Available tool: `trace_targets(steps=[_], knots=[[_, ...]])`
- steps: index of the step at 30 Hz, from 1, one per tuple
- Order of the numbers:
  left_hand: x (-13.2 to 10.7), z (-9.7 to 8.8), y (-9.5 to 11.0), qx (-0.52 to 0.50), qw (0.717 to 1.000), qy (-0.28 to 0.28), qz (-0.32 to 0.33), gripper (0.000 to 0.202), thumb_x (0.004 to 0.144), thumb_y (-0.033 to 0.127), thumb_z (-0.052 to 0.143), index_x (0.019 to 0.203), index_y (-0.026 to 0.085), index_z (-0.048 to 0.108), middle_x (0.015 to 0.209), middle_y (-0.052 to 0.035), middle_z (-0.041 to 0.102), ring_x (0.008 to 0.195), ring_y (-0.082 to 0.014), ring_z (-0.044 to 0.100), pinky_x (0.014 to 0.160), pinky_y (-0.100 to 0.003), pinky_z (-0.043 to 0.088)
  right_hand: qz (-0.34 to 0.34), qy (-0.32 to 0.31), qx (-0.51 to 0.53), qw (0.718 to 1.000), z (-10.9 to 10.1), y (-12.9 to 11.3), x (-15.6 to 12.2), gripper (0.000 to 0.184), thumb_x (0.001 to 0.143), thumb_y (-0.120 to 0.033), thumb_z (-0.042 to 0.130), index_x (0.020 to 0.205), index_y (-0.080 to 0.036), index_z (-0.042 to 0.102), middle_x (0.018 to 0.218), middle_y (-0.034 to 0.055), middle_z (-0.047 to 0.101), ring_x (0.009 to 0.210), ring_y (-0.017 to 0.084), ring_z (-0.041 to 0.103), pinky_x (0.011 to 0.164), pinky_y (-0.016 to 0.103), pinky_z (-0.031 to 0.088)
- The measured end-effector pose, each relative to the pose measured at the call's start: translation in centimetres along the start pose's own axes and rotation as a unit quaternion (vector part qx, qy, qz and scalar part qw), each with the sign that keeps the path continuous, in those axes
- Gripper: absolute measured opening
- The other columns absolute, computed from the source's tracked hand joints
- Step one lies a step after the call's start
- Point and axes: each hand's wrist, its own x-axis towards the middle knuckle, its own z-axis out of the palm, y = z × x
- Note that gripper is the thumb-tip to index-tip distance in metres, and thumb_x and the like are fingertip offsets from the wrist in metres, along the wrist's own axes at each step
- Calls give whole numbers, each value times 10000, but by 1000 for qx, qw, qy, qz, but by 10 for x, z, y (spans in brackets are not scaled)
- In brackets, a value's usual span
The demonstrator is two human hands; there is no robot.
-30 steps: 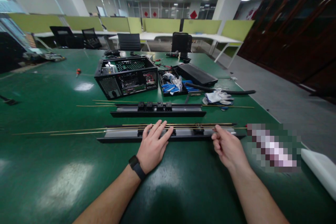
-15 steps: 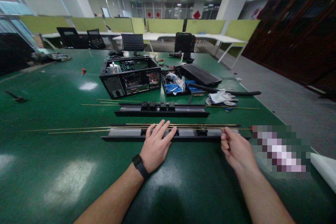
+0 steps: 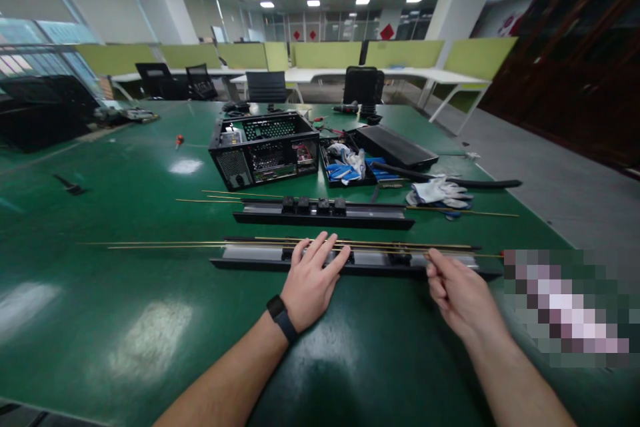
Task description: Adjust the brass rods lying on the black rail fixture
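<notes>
A long black and silver rail (image 3: 250, 257) lies across the green table (image 3: 125, 320) in front of me, with thin brass rods (image 3: 165, 245) lying along it and sticking out to the left. My left hand (image 3: 313, 283), with a black watch on the wrist, rests flat and open on the rail's middle, fingers spread over the rods. My right hand (image 3: 457, 293) is closed in a pinch at the right end of the rods, near the rail's right end.
A second black rail (image 3: 325, 213) with small black blocks and more rods lies just beyond. Behind it stand an open black computer case (image 3: 265, 150), a black tray with blue and white gloves (image 3: 345, 163), a black flat panel (image 3: 395, 145), white gloves (image 3: 437, 191) and a black hose (image 3: 490, 183). A blurred patch sits at the right.
My right hand has slid a little to the right along the rods toward the rail's end. The left hand stays flat on the rail. The view has shifted slightly.
</notes>
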Motion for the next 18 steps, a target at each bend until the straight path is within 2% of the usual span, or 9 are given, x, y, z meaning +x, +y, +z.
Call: trace_targets(steps=[3, 9, 14, 18], knots=[[0, -1, 0, -3, 1000, 2, -1, 504, 991, 220, 529, 1489, 289, 494, 1581, -91, 462, 1488, -282, 374, 1197, -524, 264, 10, -35, -24, 999, 7, 1, -6, 449, 646, -489, 902, 775, -155, 631, 603, -12, 603, 315, 36, 355, 227, 140, 202], [0, -3, 0, -11, 1000, -2, -4, 520, 978, 205, 537, 1488, 297, 492, 1574, -95, 469, 1495, -284, 363, 1191, -538, 272, -5, 58, 22, 998, 1, -5, -1, 371, 714, -435, 863, 775, -180, 600, 595, -37, 576, 325, 41, 367, 236, 133, 224], [0, -4, 0, -6, 1000, -14, -9, 521, 975, 201, 536, 1486, 290, 487, 1586, -90, 453, 1503, -282, 349, 1194, -540, 272, 16, -17, -9, 1000, 8, 1, -4, 429, 655, -460, 906, 779, -161, 624, 618, -20, 593, 324, 30, 357, 235, 128, 217], [0, -4, 0, -5, 1000, -20, -11, 525, 970, 203, 545, 1484, 292, 486, 1589, -87, 448, 1504, -281, 346, 1195, -539, 272, 5, -3, -19, 1000, 8, 4, -4, 464, 656, -522, 889, 738, -159, 614, 615, -3, 607, 312, 36, 362, 223, 137, 202]])
